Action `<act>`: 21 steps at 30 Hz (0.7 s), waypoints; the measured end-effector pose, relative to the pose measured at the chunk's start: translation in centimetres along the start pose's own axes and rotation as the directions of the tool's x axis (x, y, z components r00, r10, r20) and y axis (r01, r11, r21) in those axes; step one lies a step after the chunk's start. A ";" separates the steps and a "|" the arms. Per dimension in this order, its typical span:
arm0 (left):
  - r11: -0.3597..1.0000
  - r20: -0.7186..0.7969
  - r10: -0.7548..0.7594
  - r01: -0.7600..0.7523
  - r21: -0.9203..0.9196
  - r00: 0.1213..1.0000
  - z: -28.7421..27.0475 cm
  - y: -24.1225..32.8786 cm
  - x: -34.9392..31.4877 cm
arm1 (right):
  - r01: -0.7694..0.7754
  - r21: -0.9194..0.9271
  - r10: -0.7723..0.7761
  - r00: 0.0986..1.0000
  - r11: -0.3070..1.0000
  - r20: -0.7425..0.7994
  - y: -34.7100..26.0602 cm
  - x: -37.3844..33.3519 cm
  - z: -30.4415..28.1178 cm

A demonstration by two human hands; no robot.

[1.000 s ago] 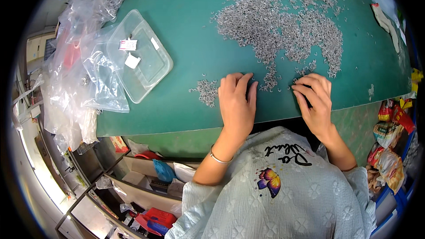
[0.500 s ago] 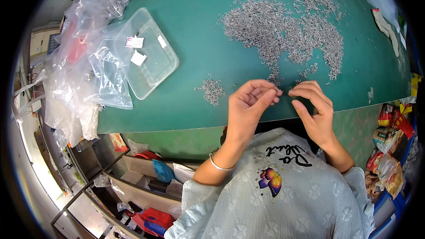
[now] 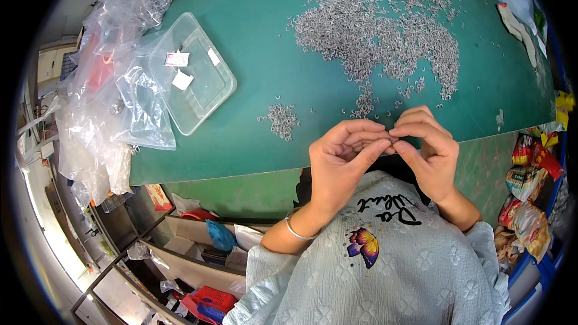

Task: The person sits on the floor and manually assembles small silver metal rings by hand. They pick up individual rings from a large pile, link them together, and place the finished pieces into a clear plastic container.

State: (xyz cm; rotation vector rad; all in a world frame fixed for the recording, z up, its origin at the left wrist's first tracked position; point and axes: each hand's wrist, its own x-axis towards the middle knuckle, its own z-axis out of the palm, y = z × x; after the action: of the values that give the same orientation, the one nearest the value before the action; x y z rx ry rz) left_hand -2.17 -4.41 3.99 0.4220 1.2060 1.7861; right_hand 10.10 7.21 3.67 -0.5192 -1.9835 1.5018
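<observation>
Your left hand [image 3: 340,159] and right hand [image 3: 435,153] come together, fingertips pinched, by the table's [image 3: 253,156] near edge; what either grip holds, you can't tell. Leftward, open room surrounds a small heap of metal pieces [image 3: 282,121]; farther, a clear box [image 3: 200,96] and the large pile [image 3: 343,30] obstruct.

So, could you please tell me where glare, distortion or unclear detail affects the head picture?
All in the head view: fisheye distortion bows the near edge of the green tabletop, highlights streak the clear plastic bag, a strip at far left is washed out, and anything between the left hand and right hand is too small to identify.
</observation>
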 end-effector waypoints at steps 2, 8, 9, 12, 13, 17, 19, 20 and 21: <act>1.000 -0.002 0.011 -0.011 -0.003 1.000 0.2 0.1 -0.1 | -0.035 0.061 0.036 0.999 0.998 -0.005 -0.1 0.0 0.0; 0.993 0.047 0.080 -0.083 0.085 0.996 0.3 0.1 -0.3 | -0.243 0.412 0.248 0.968 0.878 0.042 -0.2 -0.6 0.2; 0.992 0.047 0.082 -0.086 0.087 0.996 0.3 0.1 -0.3 | -0.275 0.468 0.279 0.958 0.840 0.063 -0.1 -0.6 0.2; 0.991 0.046 0.088 -0.092 0.101 0.995 0.3 0.1 -0.3 | -0.329 0.583 0.327 0.938 0.743 0.113 -0.3 -0.6 0.3; 0.990 0.046 0.088 -0.092 0.108 0.995 0.2 0.1 -0.4 | -0.339 0.612 0.336 0.934 0.714 0.126 -0.4 -0.6 0.4; 0.969 0.081 0.123 -0.137 0.203 0.989 0.0 0.0 -0.3 | -0.333 0.544 0.320 0.940 0.770 0.121 -0.2 -0.8 0.4; 0.956 0.106 0.139 -0.161 0.244 0.985 -0.1 0.0 -0.3 | -0.330 0.541 0.313 0.941 0.774 0.126 -0.3 -0.8 0.5; 0.949 0.119 0.146 -0.173 0.263 0.982 -0.2 0.0 -0.3 | -0.337 0.551 0.318 0.939 0.763 0.133 -0.3 -0.9 0.4; 0.943 0.132 0.150 -0.182 0.280 0.980 -0.3 0.0 -0.3 | -0.343 0.562 0.322 0.936 0.753 0.141 -0.2 -1.0 0.4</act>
State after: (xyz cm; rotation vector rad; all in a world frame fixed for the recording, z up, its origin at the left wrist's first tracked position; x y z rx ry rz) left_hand -2.24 -4.78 3.92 0.8032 1.3948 1.7032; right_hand 10.54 6.25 3.53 -0.5952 -1.3732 2.2386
